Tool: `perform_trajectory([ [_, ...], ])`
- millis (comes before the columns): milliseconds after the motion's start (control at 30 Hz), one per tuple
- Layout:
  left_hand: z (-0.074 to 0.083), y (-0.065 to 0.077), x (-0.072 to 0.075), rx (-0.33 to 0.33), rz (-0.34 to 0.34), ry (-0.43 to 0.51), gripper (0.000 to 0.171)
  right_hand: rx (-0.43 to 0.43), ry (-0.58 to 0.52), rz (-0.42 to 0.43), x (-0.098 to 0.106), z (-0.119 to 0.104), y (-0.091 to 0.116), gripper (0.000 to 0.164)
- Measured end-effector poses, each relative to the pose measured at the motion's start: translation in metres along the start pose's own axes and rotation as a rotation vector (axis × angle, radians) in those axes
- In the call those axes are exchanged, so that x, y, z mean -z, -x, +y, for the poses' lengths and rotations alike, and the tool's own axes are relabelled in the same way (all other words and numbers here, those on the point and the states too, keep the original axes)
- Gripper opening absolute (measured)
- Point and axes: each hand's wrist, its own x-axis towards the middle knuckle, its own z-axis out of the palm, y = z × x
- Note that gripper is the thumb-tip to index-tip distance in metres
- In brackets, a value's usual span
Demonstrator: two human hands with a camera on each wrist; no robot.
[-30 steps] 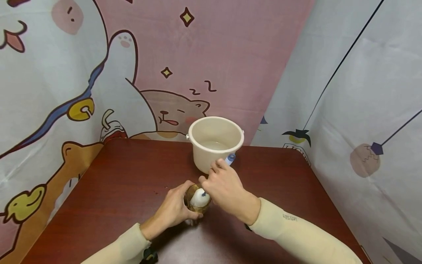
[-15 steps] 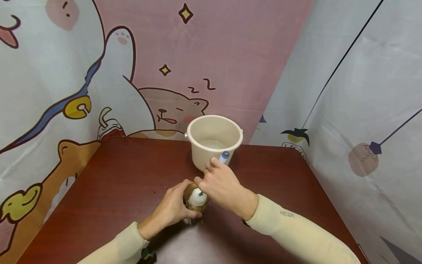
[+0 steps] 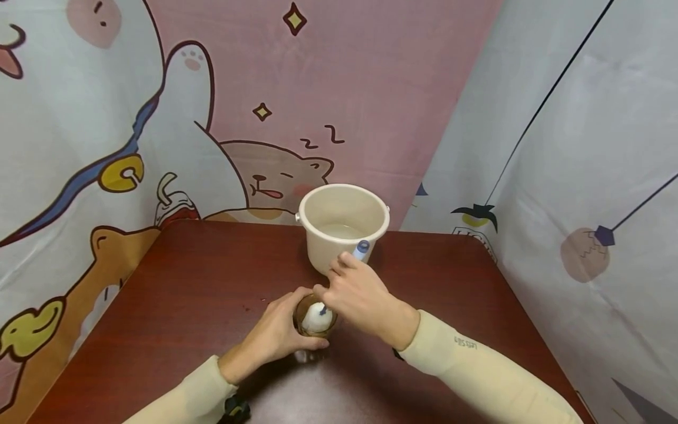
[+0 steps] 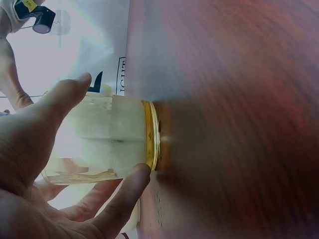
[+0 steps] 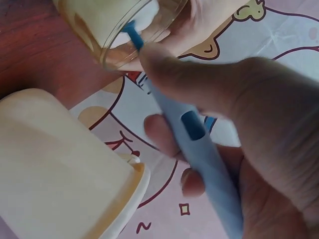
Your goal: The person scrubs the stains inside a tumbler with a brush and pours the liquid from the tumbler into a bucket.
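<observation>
An amber-tinted glass cup stands on the table, tilted little if at all. My left hand holds it from the left, thumb on the near side and fingers round the far side. In the left wrist view the cup has its yellowish base against the tabletop. Inside the cup sits the white sponge head of a cup brush. My right hand grips the brush's pale blue handle, its thumb near the blue neck. The handle's blue end pokes out above the hand.
A cream bucket stands just behind the hands, with what looks like shallow water at its bottom. Small drops lie on the dark red tabletop to the left. A cartoon-printed cloth hangs behind and at the sides.
The brush handle has swung slightly to the left with my right hand, then stayed nearly still. My left hand keeps its hold on the cup. The head view has shifted a little.
</observation>
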Motion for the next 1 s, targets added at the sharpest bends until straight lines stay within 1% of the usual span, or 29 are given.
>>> perform_trajectory([
  [200,-0.001,0.001,-0.002,-0.006,0.009,0.009,0.084,0.034,-0.050,0.012,-0.002,0.007,0.003,0.033],
  [533,-0.002,0.000,0.000,0.000,0.001,0.024,0.084,0.040,-0.070,0.078,0.000,0.016,0.006,0.030],
  [1000,0.001,0.000,0.001,0.001,0.008,0.034,0.084,0.084,-0.073,0.171,0.002,0.017,0.011,0.035],
])
